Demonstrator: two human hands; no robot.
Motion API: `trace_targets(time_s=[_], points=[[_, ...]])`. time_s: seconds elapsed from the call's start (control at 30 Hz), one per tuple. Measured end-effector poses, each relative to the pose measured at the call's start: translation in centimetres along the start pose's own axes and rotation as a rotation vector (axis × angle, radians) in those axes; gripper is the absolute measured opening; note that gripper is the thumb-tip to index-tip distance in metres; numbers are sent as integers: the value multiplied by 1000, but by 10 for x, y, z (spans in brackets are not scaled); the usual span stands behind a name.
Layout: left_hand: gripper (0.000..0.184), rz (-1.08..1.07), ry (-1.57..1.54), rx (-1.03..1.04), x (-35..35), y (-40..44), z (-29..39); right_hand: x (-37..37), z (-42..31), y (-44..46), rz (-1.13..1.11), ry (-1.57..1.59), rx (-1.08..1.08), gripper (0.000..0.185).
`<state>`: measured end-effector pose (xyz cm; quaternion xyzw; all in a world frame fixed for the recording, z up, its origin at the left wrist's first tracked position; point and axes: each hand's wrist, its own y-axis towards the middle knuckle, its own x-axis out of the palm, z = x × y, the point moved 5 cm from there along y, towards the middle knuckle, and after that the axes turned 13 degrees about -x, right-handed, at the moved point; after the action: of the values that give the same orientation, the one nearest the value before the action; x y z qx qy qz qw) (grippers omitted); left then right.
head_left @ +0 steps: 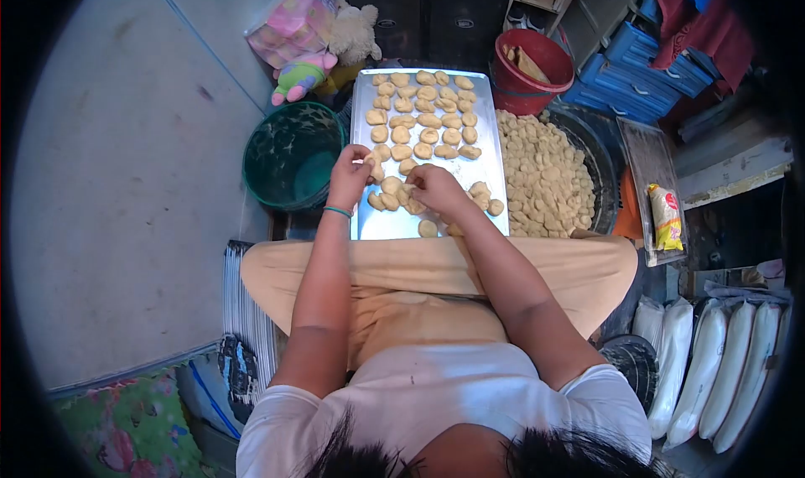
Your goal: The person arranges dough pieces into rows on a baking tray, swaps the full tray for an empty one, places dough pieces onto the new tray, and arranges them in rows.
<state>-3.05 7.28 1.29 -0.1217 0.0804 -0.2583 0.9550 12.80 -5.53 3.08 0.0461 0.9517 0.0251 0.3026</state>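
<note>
A metal tray (494, 168) lies in front of me, its far part covered by rows of small dough pieces (428, 120). At the tray's left edge my left hand (352, 176) pinches a piece of dough (375, 168). My right hand (432, 188) is closed by the loose cluster of dough (391, 194) in the near half; what its fingertips hold is too small to make out. More dough balls (480, 194) sit to the right of my right hand, and one (428, 228) lies near the tray's front edge.
A green tub (293, 155) stands left of the tray. On the right, a wide black basin (599, 176) holds a large heap of dough pieces (545, 176). Behind it are a red bucket (532, 92) and blue drawers (629, 75). A yellow packet (666, 218) lies at the far right.
</note>
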Motion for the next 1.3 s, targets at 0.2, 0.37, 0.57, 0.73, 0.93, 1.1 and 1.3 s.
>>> trace_targets(time_s=[0.2, 0.37, 0.57, 0.73, 0.93, 1.1, 1.3], points=[[18, 2, 646, 452, 11, -15, 16, -35, 15, -4, 273, -35, -23, 22], [15, 89, 713, 418, 19, -22, 21, -26, 24, -2, 204, -215, -59, 17], [24, 175, 823, 570, 27, -26, 23, 2, 7, 19, 209, -521, -255, 17], [17, 231, 903, 555, 26, -23, 17, -5, -5, 3, 208, -477, -302, 20], [21, 93, 1010, 645, 59, -54, 37, -29, 30, -33, 30, -242, 41, 28], [23, 31, 984, 724, 86, -60, 35, -39, 53, -33, 199, 68, 163, 22], [20, -19, 1034, 755, 118, -37, 27, -52, 87, -29, 518, 236, 130, 22]])
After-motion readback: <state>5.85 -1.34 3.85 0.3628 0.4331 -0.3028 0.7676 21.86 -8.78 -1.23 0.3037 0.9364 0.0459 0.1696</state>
